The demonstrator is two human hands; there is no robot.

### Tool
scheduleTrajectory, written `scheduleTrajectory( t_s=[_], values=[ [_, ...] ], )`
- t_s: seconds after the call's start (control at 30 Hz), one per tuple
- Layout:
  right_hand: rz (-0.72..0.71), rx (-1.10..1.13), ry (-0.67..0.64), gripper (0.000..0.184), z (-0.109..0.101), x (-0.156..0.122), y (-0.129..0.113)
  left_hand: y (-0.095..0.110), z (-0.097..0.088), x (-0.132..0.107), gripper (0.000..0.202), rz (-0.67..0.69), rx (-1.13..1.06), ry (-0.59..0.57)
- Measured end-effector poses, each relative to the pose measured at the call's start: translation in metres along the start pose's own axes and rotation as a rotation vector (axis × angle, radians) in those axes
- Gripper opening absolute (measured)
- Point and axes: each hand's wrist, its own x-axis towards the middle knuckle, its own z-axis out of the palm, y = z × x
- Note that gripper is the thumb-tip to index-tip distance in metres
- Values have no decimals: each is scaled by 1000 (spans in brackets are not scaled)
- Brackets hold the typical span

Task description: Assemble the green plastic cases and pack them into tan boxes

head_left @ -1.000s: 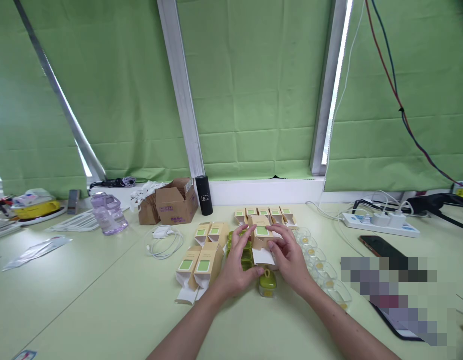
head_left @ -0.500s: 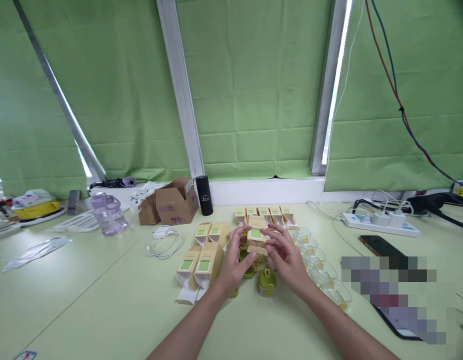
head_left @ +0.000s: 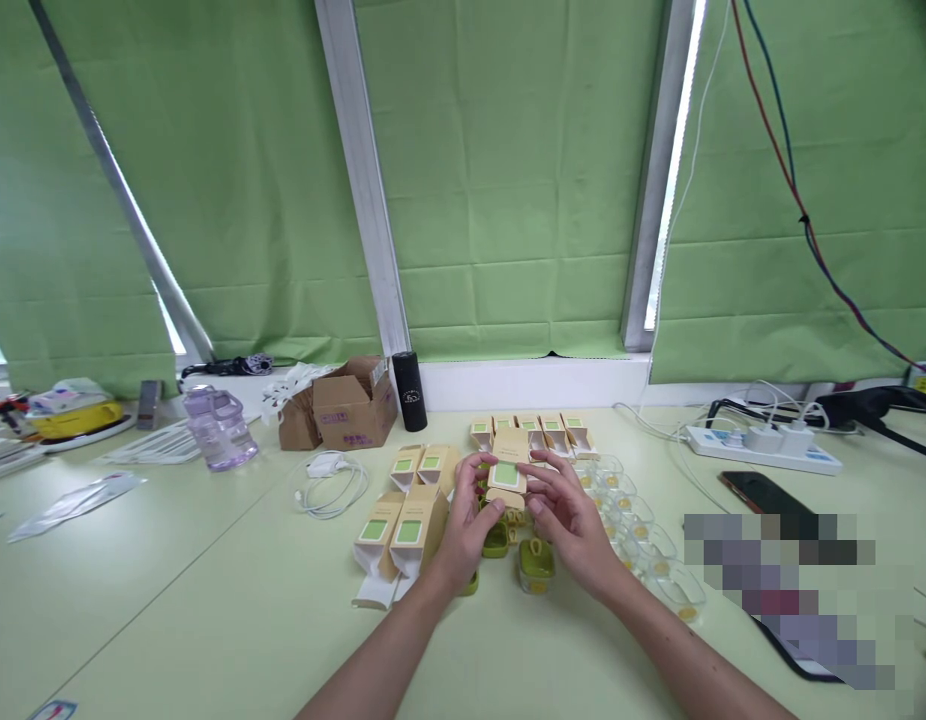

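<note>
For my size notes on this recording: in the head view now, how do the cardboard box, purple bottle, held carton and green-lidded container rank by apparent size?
1. Cardboard box
2. Purple bottle
3. Held carton, partly covered
4. Green-lidded container

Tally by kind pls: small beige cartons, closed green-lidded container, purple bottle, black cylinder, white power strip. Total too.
Small beige cartons: 10 (4 at left, 5 in back row, 1 between left hand and right hand)
Closed green-lidded container: 1
Purple bottle: 1
Black cylinder: 1
White power strip: 1
Total: 14
</note>
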Motion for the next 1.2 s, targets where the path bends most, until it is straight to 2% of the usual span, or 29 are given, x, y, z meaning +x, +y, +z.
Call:
scheduleTrajectory(
  t_s=[0.47,0.63,0.83,1.2],
  values=[
    [-43,-32,-31,37,1,-1,1,10,2,-1,47,-108,-165,6],
    [-64,-55,-6,37,2,-1,0,8,2,-2,47,-89,-105,6],
    [-92,-92,20,37,4,-1,0,11,1,-1,42,3,62,11],
    [-85,-95,63,33,4,1,2,4,1,0,44,74,186,6]
  ],
)
